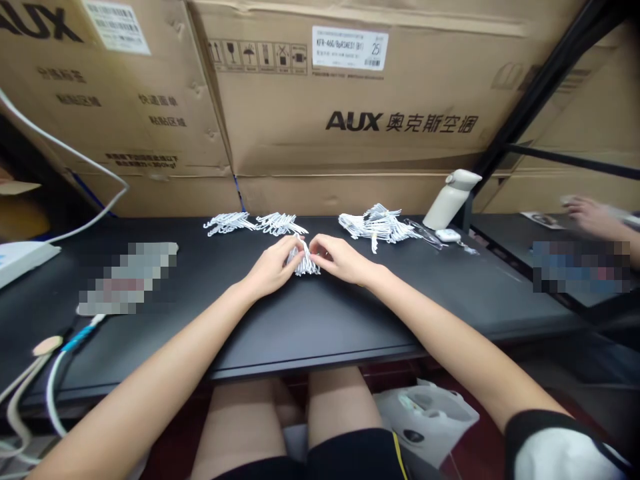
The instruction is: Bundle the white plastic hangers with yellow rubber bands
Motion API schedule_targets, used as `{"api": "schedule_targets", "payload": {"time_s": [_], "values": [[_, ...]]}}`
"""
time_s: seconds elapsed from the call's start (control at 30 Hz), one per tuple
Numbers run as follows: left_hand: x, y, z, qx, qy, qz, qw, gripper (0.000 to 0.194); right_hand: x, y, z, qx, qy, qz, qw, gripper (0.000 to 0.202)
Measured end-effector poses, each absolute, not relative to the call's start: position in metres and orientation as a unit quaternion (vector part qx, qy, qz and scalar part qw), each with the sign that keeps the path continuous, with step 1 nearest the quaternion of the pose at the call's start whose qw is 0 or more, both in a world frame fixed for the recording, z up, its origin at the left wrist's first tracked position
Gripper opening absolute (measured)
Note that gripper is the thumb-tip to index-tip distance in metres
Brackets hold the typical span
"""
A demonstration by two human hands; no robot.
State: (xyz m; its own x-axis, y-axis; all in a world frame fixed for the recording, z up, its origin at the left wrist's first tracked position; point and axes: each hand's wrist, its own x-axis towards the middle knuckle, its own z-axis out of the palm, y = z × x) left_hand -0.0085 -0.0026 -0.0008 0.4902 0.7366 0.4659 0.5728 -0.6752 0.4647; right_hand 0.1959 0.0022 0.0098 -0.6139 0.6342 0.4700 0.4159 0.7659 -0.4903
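Near the middle of the black table (320, 327), my left hand (273, 267) and my right hand (343, 259) hold a small bundle of thin white pieces (306, 265) between them. The fingers of both hands are closed on it, left hand on its left side, right hand on its upper right. Behind my left hand lie two flat bunches of similar white pieces, one (227, 223) farther left and one (279, 223) close to the hands. A larger heap of white pieces (380, 225) lies to the right, beyond my right hand.
A cream bottle (447, 203) and a small white case (448, 235) stand right of the heap. At left lie a blurred-out phone-like object (130, 277) with a cable and a white device (25, 257). Large cardboard boxes (280, 140) back the table. Another person's hand (590, 215) shows at right.
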Motion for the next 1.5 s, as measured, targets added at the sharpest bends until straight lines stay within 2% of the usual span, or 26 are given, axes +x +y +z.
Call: {"api": "schedule_targets", "payload": {"time_s": [0.27,0.6,0.8,1.17,1.5], "values": [[-0.008,-0.002,0.000,0.860,0.371,0.329,0.126,0.024,0.186,0.001,0.003,-0.343,-0.809,0.265,0.396,0.010],[-0.003,-0.003,-0.002,0.846,0.379,0.350,0.135,0.022,0.187,0.006,0.003,-0.370,-0.775,0.346,0.378,0.018],[-0.004,-0.005,-0.001,0.826,0.397,0.346,0.199,0.024,0.186,0.010,-0.001,-0.360,-0.720,0.429,0.410,0.020],[-0.007,-0.004,0.005,0.812,0.415,0.349,0.217,0.039,0.189,0.012,0.001,-0.412,-0.702,0.342,0.470,0.014],[-0.009,-0.001,0.002,0.815,0.405,0.349,0.224,0.046,0.189,0.013,-0.003,-0.404,-0.722,0.332,0.453,0.015]]}}
